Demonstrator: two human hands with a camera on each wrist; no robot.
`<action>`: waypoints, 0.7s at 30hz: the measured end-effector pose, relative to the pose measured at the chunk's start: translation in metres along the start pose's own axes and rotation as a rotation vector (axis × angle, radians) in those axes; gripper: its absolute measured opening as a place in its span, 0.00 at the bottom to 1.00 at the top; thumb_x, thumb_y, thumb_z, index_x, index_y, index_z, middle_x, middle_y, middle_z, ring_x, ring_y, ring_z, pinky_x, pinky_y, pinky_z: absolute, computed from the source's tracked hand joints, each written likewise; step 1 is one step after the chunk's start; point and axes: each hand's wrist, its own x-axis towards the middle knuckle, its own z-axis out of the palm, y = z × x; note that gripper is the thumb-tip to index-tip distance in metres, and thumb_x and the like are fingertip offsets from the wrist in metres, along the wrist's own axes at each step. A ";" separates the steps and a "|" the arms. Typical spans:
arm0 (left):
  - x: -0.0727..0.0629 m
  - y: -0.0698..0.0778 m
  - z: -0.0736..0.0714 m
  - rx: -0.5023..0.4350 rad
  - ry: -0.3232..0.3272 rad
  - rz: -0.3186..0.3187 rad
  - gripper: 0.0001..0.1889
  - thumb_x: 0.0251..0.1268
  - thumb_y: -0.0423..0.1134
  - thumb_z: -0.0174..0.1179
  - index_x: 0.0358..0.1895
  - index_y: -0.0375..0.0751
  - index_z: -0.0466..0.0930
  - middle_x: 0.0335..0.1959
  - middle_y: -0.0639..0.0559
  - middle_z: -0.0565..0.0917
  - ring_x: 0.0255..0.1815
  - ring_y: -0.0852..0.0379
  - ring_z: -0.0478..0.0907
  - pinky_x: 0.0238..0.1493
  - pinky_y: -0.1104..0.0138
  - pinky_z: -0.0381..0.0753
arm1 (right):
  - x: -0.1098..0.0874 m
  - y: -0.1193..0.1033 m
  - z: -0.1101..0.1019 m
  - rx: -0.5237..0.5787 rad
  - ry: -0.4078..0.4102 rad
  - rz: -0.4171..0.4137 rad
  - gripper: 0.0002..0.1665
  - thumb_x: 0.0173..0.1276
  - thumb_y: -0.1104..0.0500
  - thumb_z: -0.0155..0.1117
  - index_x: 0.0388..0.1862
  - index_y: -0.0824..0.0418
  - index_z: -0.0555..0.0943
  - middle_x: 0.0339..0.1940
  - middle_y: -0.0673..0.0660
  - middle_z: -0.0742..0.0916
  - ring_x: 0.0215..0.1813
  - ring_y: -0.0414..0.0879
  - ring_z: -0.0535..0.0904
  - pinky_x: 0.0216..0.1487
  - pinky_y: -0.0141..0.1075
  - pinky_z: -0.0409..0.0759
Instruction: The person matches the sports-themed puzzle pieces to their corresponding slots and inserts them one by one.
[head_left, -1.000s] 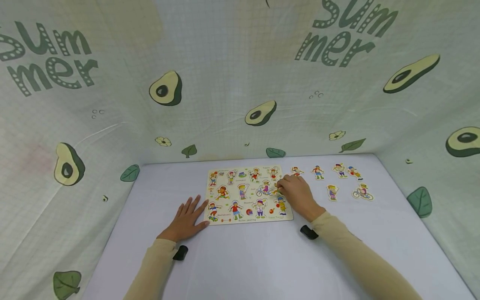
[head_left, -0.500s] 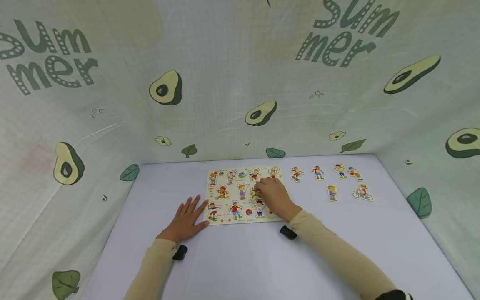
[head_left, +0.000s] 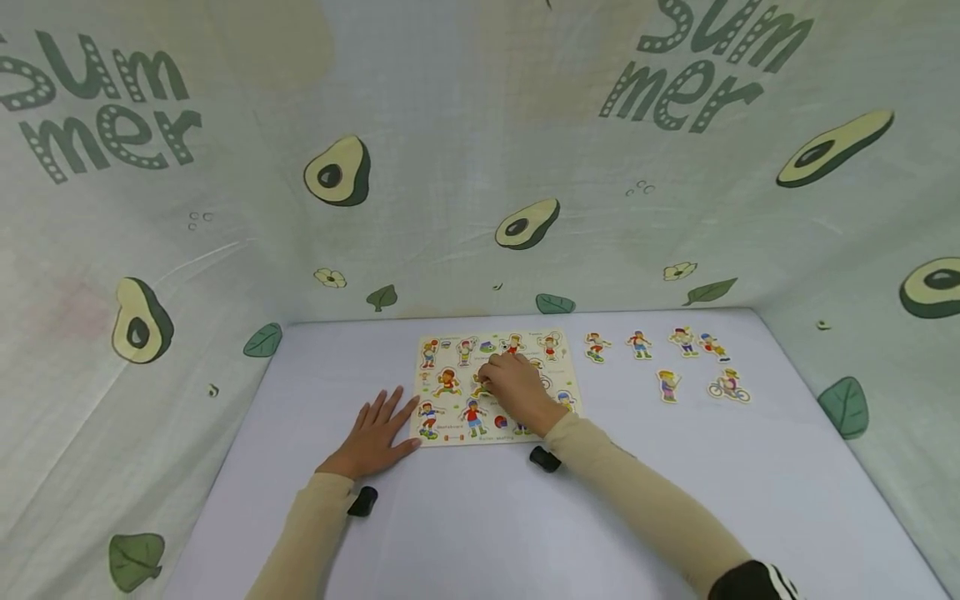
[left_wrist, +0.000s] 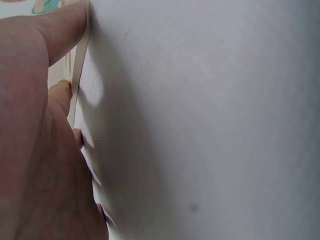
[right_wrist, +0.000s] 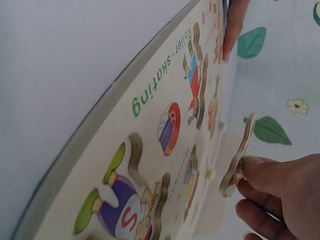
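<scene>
A flat puzzle board (right_wrist: 110, 140) printed with children playing sports lies near the back of the table. My right hand (head_left: 519, 390) is over the middle of it, pinching a thin wooden puzzle piece (right_wrist: 237, 160) between thumb and fingers. In the right wrist view that piece is held edge-on above the board, its picture mostly hidden. My left hand (head_left: 367, 440) rests spread on the table, fingertips and thumb at the board's left edge. In the left wrist view the thumb (left_wrist: 65, 31) touches that edge.
Several loose puzzle pieces lie right of the board, among them a skateboarder (head_left: 597, 347), a cyclist (head_left: 728, 386) and a figure with a bat (head_left: 668, 386). A patterned cloth (head_left: 420, 250) rises behind the white table (head_left: 465, 525).
My right hand has moved left with the puzzle piece, from the board's right edge to its middle, uncovering the skateboarder piece. My left hand stays in place.
</scene>
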 end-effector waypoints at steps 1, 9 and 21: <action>0.000 0.000 -0.001 0.003 -0.006 -0.004 0.43 0.77 0.63 0.56 0.85 0.45 0.57 0.87 0.35 0.48 0.87 0.30 0.38 0.83 0.35 0.37 | 0.002 -0.001 0.002 0.003 -0.008 -0.001 0.05 0.72 0.59 0.74 0.45 0.56 0.89 0.42 0.50 0.89 0.47 0.48 0.85 0.54 0.46 0.83; 0.004 0.002 -0.005 0.020 -0.055 -0.024 0.41 0.79 0.60 0.56 0.86 0.46 0.55 0.88 0.37 0.46 0.87 0.30 0.37 0.83 0.35 0.36 | 0.021 -0.012 0.014 -0.037 -0.009 -0.027 0.03 0.72 0.59 0.75 0.43 0.55 0.89 0.40 0.50 0.89 0.46 0.47 0.85 0.49 0.42 0.83; 0.003 0.000 -0.005 0.022 -0.059 -0.017 0.41 0.80 0.60 0.56 0.86 0.46 0.54 0.88 0.36 0.45 0.87 0.30 0.37 0.83 0.35 0.37 | 0.046 -0.034 0.028 -0.033 -0.089 0.004 0.04 0.74 0.56 0.72 0.43 0.54 0.88 0.42 0.50 0.89 0.49 0.47 0.85 0.55 0.44 0.83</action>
